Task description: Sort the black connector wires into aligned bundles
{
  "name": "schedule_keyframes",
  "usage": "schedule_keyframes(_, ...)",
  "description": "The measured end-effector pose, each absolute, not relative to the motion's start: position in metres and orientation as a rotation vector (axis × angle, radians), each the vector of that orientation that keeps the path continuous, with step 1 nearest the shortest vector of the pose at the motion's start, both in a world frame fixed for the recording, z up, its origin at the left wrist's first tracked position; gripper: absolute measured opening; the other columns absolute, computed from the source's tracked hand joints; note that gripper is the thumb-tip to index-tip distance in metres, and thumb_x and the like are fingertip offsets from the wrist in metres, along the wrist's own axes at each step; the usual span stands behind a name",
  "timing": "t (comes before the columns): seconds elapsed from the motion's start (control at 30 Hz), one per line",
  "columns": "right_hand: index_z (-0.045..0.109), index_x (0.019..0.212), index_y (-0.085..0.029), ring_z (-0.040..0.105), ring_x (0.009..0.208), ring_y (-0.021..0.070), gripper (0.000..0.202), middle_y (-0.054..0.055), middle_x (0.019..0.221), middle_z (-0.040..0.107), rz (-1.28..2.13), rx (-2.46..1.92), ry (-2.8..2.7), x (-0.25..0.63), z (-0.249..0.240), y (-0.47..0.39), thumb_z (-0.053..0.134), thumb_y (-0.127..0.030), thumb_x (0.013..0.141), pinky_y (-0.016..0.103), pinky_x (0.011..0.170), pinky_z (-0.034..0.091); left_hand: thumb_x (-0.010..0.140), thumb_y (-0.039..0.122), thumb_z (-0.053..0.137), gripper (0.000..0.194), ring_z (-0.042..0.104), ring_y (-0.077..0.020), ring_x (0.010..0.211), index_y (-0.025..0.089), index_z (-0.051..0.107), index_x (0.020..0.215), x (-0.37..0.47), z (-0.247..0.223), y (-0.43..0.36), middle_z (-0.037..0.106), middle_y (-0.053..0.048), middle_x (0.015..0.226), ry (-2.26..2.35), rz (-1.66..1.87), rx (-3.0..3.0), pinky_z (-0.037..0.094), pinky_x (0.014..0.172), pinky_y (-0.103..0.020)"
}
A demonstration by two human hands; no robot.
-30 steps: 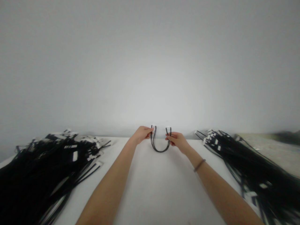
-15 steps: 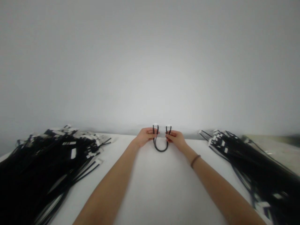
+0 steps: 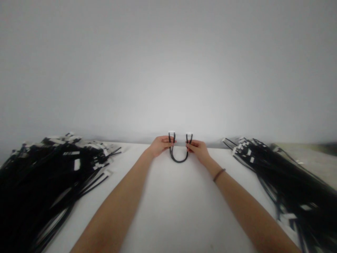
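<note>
Cable: a black, double-stranded cable (image 3: 179,161) lay just right of the frame's center, bent into a U with its curve toward the bottom of the frame and both ends toward the top.
End pieces: a white end piece (image 3: 171,132) capped the U's left side, and a second white tip (image 3: 189,133) capped its right; each bridged two strands, which spread apart beneath it.
Left hand: the left hand (image 3: 159,146) grasped the cable's left side between thumb and fingers, just below the end piece.
Right hand: the right hand (image 3: 199,149) pinched the right side in like manner; a dark band (image 3: 219,175) circled the wrist.
Left pile: a heap of black cables (image 3: 37,189) with white ends filled the lower left.
Right pile: a similar bundle (image 3: 286,182) stretched across the lower right, partly blurred.
Worktop: a white worktop (image 3: 181,207) occupied the lower center.
Background: a plain pale wall (image 3: 168,70) filled the upper frame.
</note>
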State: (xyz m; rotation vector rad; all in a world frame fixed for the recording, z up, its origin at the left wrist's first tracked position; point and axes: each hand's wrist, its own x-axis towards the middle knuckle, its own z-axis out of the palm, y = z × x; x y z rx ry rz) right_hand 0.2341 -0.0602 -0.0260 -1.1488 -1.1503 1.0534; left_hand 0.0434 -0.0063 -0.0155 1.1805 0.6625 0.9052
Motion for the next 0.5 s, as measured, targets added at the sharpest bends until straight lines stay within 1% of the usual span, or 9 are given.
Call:
schedule_keyframes(0.27, 0.061, 0.081, -0.011, 0.052, 0.050, 0.0110, 0.034, 0.001, 0.057, 0.057, 1.046, -1.142, -1.161, 0.2340, -0.0240, -0.0623, 0.066, -0.032, 0.055, 0.023, 0.050, 0.042, 0.046, 0.014, 0.074, 0.035, 0.057, -0.0134, 0.072, 0.012, 0.061, 0.079, 0.0440, -0.0128, -0.0084, 0.064, -0.007, 0.081, 0.676, 0.912, 1.157, 0.041, 0.071, -0.027)
schedule_keyframes(0.5, 0.061, 0.081, -0.012, 0.052, 0.050, 0.0110, 0.035, 0.001, 0.055, 0.057, 1.033, -1.164, -1.177, 0.2351, -0.0238, -0.0628, 0.065, -0.034, 0.055, 0.024, 0.051, 0.043, 0.047, 0.014, 0.074, 0.036, 0.057, -0.0142, 0.072, 0.011, 0.061, 0.080, 0.0439, -0.0136, -0.0076, 0.064, -0.008, 0.082, 0.676, 0.916, 1.160, 0.041, 0.073, -0.029)
